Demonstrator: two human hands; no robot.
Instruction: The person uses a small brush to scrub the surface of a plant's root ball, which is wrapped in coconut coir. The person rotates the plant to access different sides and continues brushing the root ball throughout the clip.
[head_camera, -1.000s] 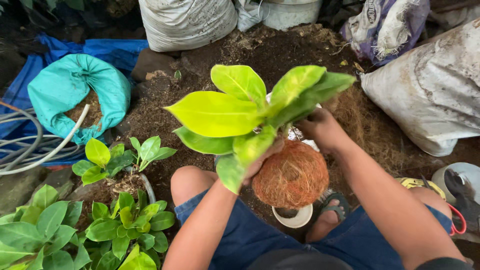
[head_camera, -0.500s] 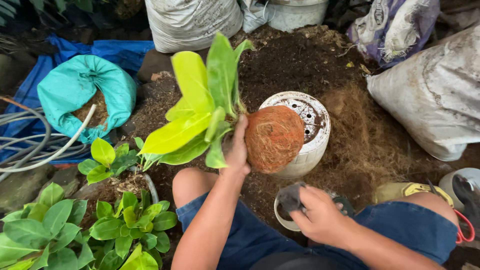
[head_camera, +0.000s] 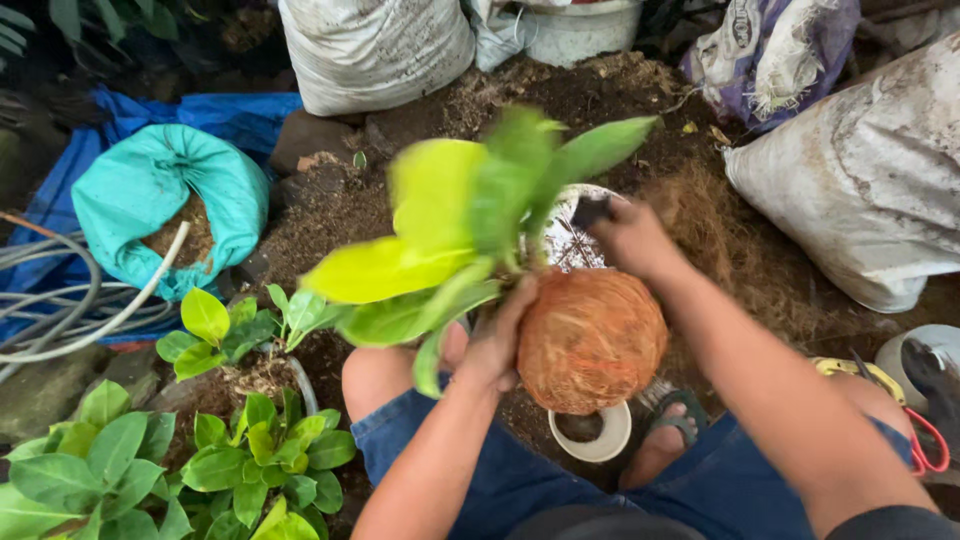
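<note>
Left hand (head_camera: 497, 345): grasping the yellow-green leafy plant's round, orange-brown root ball (head_camera: 590, 340) at the stem base.
Right hand (head_camera: 630, 238): clenched on a small dark object, above the white perforated pot (head_camera: 560, 235).
Relation: root ball lies nearer the person than the pot; stem points left.

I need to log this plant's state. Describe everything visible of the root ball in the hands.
The root ball is a rounded, orange-brown mass of densely matted, fibrous roots, bare of any pot. It hangs in the air above a small white cup, with large yellow-green leaves rising from its top. The left hand grips its side by the stem base; the right hand reaches just above it.
</note>
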